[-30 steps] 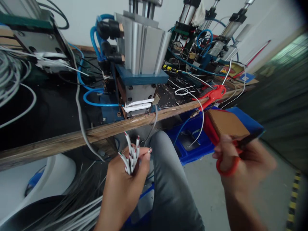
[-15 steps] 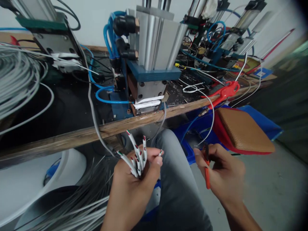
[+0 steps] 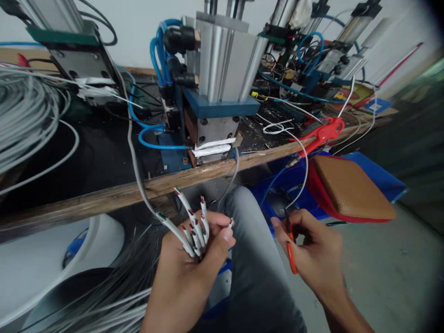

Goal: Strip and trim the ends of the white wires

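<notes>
My left hand [image 3: 197, 263] is closed round a bunch of white cables [image 3: 194, 231]. Their cut ends fan upward and show red, green and dark inner wires. Between its thumb and forefinger one cable end [image 3: 231, 224] is pinched, pointing to the right. My right hand [image 3: 315, 249] holds a pair of small cutters [image 3: 290, 252] with orange-red handles. Their dark jaws point up beside the thumb, apart from the cables; whether the jaws are parted I cannot tell. My knee lies between the two hands.
A pneumatic press [image 3: 222, 69] stands at the edge of the wooden bench [image 3: 114, 198]. A coil of grey cable [image 3: 27, 115] lies left, above a white bucket [image 3: 107, 240]. A red air gun [image 3: 326, 134] hangs right, near blue bins [image 3: 378, 178] and a brown pad [image 3: 350, 185].
My right hand has moved left with the cutters, closer to my left hand. The bunch of cables in my left hand has tilted slightly left.
</notes>
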{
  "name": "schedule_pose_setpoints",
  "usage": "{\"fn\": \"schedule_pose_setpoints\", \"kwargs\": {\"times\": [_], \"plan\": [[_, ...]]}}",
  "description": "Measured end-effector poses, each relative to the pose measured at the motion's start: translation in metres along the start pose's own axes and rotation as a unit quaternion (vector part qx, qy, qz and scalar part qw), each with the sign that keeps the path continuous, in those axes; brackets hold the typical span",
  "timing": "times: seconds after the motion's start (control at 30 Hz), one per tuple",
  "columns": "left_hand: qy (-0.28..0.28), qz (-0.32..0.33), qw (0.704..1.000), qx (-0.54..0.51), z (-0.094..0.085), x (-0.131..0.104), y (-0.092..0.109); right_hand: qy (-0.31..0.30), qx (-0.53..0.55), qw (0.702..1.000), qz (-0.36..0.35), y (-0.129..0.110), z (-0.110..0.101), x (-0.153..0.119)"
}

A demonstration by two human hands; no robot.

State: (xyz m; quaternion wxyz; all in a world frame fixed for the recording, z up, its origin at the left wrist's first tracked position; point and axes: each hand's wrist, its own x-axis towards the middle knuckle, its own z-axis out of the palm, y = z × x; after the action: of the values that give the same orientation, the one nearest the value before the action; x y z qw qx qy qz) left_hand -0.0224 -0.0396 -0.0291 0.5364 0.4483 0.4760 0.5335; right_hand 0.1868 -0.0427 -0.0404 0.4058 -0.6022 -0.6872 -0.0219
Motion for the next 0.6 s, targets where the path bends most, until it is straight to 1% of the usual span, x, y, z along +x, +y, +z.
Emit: {"fn": "schedule_pose_setpoints", "kwargs": {"times": [0.1,0.23,0.47,0.6], "plan": [[0.006,0.003,1.000,0.011,0.0009,0.0002,0.0014,-0.007,0.004,1.000,0.004,0.0001,0.0007,-0.0011],[0.014,-0.009,1.000,0.026,0.0026,0.0018,0.0051,-0.014,0.004,1.000,0.007,0.0000,0.0013,-0.0014],[0.020,-0.007,1.000,0.019,0.0040,0.0040,0.0056,-0.032,0.011,0.999,-0.008,-0.0010,0.0031,0.0017],[0.027,-0.025,0.999,0.024,0.0042,0.0008,0.0066,-0.042,0.010,0.999,-0.016,-0.0010,0.0055,-0.0031]]}}
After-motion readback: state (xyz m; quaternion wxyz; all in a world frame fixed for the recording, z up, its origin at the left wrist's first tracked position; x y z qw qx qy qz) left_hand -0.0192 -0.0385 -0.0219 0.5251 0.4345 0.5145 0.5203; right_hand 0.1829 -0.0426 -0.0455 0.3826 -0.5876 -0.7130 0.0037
